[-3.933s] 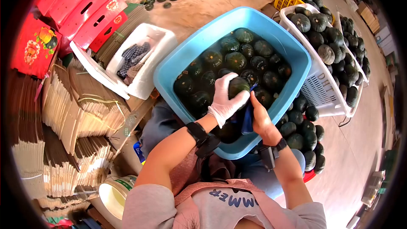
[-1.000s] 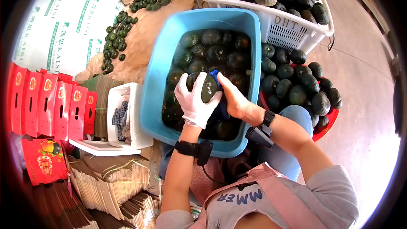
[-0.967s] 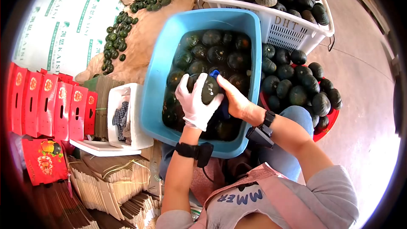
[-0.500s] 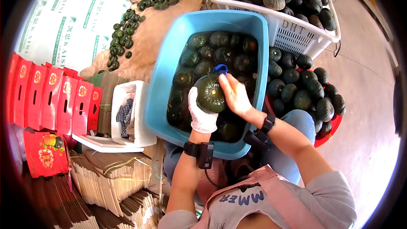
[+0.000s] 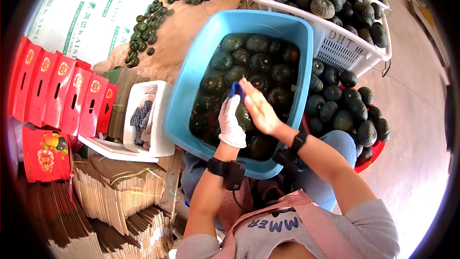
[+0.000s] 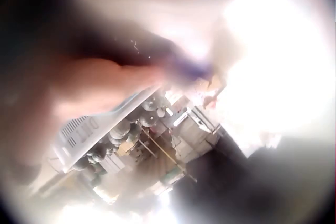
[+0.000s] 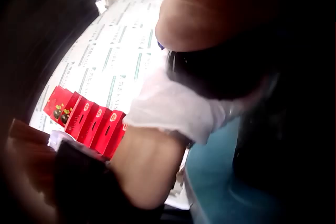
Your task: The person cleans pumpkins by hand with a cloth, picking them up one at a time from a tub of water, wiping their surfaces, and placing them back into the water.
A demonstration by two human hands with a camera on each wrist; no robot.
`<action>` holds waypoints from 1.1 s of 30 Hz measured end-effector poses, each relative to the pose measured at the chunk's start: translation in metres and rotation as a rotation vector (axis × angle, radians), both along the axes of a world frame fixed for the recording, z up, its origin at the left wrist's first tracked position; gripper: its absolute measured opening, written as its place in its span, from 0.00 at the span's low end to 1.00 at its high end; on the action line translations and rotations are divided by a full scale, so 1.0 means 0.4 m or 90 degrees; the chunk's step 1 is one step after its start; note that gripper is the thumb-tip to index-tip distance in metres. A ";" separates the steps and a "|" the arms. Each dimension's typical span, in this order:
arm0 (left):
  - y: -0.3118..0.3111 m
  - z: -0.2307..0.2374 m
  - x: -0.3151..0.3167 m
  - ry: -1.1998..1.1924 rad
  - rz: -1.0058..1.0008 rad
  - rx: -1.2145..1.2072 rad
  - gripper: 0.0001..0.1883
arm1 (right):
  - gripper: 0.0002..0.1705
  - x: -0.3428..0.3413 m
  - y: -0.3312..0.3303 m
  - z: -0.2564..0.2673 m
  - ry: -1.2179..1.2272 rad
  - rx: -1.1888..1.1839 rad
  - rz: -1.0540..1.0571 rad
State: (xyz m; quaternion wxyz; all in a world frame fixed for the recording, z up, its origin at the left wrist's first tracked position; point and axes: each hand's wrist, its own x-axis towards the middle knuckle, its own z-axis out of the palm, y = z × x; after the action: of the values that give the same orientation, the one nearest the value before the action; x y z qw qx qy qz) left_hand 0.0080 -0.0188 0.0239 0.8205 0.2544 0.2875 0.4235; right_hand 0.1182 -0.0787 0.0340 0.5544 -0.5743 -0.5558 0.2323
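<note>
My left hand [image 5: 231, 125], in a white glove, holds a small dark green pumpkin [image 5: 245, 118] over the blue tub [image 5: 186, 111]. The bare right hand [image 5: 261, 109] lies along the pumpkin's other side, fingers straight, pressing a blue cloth [image 5: 235, 89] to it. That cloth bunches up at the fingertips; the rest is hidden between hand and pumpkin. In the right wrist view the wet pumpkin [image 7: 218, 71] sits dark between the glove [image 7: 165, 103] and the bare palm. Blur covers most of the left wrist view, with the cloth [image 6: 186, 70] a blue smear at the fingertips.
Several dark pumpkins [image 5: 261, 62] lie in the tub's water. A white crate [image 5: 338, 48] full of pumpkins stands behind right, a red basin [image 5: 378, 151] of them below it. At left are a foam box [image 5: 163, 97], red cartons [image 5: 61, 86] and stacked cardboard [image 5: 110, 187].
The pumpkin has been turned in the left hand, and its stem end no longer faces up. The right hand has shifted over it with the blue cloth. The head view has swung.
</note>
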 end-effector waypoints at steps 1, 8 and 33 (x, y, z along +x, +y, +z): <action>-0.032 0.058 0.006 0.084 0.022 0.009 0.18 | 0.30 0.021 0.026 -0.010 0.082 -0.032 -0.012; -0.041 0.086 -0.004 -0.008 -0.039 -0.018 0.19 | 0.30 0.079 0.061 0.015 0.880 -0.388 0.018; 0.010 0.034 -0.004 0.666 -0.155 0.565 0.40 | 0.27 0.000 -0.053 0.014 0.074 0.038 -0.111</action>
State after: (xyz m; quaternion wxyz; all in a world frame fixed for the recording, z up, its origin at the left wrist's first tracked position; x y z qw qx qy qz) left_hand 0.0062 -0.0148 0.0375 0.4344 0.7668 0.4142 0.2274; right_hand 0.1183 -0.0998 0.0397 0.6207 -0.5891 -0.4773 0.1995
